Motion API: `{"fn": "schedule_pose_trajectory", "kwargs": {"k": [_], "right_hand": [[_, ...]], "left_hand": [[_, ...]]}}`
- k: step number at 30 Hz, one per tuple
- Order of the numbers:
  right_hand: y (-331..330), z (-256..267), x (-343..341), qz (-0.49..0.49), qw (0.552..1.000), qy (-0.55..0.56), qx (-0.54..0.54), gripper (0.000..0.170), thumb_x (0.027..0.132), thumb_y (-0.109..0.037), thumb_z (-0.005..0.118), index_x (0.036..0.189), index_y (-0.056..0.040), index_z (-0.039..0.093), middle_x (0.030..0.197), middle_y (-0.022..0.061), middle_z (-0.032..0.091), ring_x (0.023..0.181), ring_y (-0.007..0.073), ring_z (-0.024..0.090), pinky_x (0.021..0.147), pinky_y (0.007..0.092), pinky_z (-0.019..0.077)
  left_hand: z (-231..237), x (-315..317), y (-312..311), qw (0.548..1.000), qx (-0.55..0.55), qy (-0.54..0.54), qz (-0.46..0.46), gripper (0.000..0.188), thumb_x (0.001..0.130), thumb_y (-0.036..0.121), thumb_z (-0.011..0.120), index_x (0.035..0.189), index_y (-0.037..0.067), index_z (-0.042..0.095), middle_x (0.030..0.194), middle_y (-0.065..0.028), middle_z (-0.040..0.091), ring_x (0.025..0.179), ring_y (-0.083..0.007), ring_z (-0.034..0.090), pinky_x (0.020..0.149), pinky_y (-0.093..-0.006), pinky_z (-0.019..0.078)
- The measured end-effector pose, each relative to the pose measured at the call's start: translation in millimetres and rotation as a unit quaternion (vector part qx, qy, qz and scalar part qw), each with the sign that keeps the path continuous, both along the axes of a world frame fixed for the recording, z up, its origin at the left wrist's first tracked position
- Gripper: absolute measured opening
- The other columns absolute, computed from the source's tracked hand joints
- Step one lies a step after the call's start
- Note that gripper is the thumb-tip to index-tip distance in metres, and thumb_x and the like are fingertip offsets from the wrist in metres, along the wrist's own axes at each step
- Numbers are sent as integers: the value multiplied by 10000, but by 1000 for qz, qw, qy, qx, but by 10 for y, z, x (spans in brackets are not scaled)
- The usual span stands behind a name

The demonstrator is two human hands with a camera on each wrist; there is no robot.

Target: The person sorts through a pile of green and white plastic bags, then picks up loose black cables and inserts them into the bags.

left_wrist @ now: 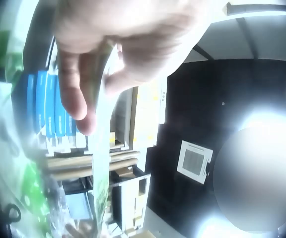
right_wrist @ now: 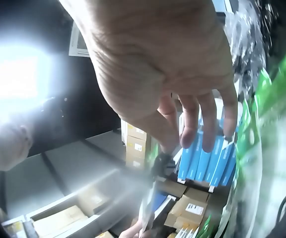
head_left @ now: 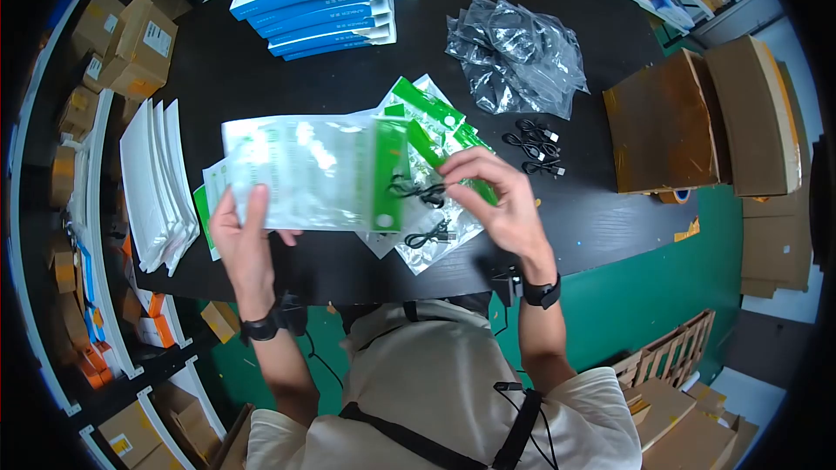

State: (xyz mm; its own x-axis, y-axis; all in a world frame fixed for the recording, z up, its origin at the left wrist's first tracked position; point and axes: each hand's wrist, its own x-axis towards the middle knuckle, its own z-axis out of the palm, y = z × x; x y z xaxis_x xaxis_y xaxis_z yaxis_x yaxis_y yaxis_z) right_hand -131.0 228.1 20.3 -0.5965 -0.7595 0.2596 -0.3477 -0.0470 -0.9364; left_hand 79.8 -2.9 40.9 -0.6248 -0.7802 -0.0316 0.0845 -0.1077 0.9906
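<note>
My left hand [head_left: 242,239] grips a clear plastic bag [head_left: 313,174] with a green band by its left end, thumb on top. In the left wrist view the bag [left_wrist: 101,163] appears edge-on between thumb and fingers. At the banded end, my right hand [head_left: 507,204] pinches a small coiled black cable [head_left: 427,194] between thumb and index finger. The right wrist view shows this dark cable [right_wrist: 160,164] at the fingertips. Below it, another black cable [head_left: 428,236] lies on the spread of green-topped bags [head_left: 421,103], which the held bag partly covers.
Several black cables [head_left: 535,146] lie right of the bags on the dark table [head_left: 601,218]. Behind them is a heap of clear plastic bags [head_left: 518,52]. Blue-white boxes [head_left: 318,4] are stacked at the back, white envelopes [head_left: 158,187] stand left, and a cardboard box [head_left: 660,126] sits right.
</note>
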Motion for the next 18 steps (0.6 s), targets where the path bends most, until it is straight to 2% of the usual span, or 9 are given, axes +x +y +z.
{"fn": "schedule_pose_trajectory", "kwargs": {"k": [2,4,5,7,12,14,16,17,18], "right_hand": [[179,52,-113,-55,996,-43,48,96,864,15,710,960,19,707,899,49,679,828,128,639,794,262,503],[392,8,-288,-124,987,-37,100,74,902,-9,682,970,18,692,881,38,665,811,107,632,748,248,500],[490,-38,-373,-122,987,-37,100,74,902,-9,682,970,18,692,881,38,665,811,107,632,748,248,500],[642,-159,-538,-243,959,-74,124,91,943,-57,653,995,9,689,852,26,662,780,91,628,692,227,487],[863,-328,-772,-288,939,-48,179,119,966,-100,640,1006,2,689,799,22,660,712,80,612,637,214,465],[855,-298,-775,-305,926,-53,217,142,970,-113,636,1055,-10,685,767,18,651,677,76,595,612,218,453],[823,-270,-751,-311,919,-55,235,158,971,-119,634,1080,-16,683,751,16,646,659,74,586,599,220,446],[814,-236,-710,-338,900,2,275,177,970,-124,636,1108,-22,676,745,13,642,646,70,576,586,222,443],[763,-141,-641,-363,876,59,312,199,968,-128,639,1137,-28,670,739,10,638,633,65,567,573,224,440]], "left_hand": [[-43,131,-169,999,-3,10,31,229,982,154,640,1120,-27,617,865,-135,719,561,-157,667,423,-224,487],[-76,273,-333,994,-33,-15,103,254,978,170,649,1141,-22,613,875,-138,718,558,-150,665,410,-219,487],[-98,343,-409,989,-48,-27,140,267,976,177,654,1151,-19,611,880,-139,717,556,-146,664,403,-216,487],[-222,487,-587,983,-69,-43,163,302,974,190,658,1181,-22,598,895,-142,717,554,-146,663,405,-217,492],[-432,675,-784,954,-144,-119,233,436,975,230,657,1320,-7,536,996,-164,694,545,-143,644,406,-217,479],[-396,657,-772,945,-160,-140,248,468,977,238,651,1359,4,517,1032,-173,683,543,-142,634,405,-216,468],[-343,643,-747,867,-277,-315,268,497,981,259,644,1407,53,493,1117,-184,648,613,-163,655,445,-255,500],[-297,630,-718,811,-330,-398,274,513,983,270,640,1431,78,481,1159,-190,630,648,-173,666,465,-275,515],[-244,620,-688,811,-330,-398,275,513,983,270,640,1431,78,481,1159,-190,630,648,-173,666,465,-275,515]]}}
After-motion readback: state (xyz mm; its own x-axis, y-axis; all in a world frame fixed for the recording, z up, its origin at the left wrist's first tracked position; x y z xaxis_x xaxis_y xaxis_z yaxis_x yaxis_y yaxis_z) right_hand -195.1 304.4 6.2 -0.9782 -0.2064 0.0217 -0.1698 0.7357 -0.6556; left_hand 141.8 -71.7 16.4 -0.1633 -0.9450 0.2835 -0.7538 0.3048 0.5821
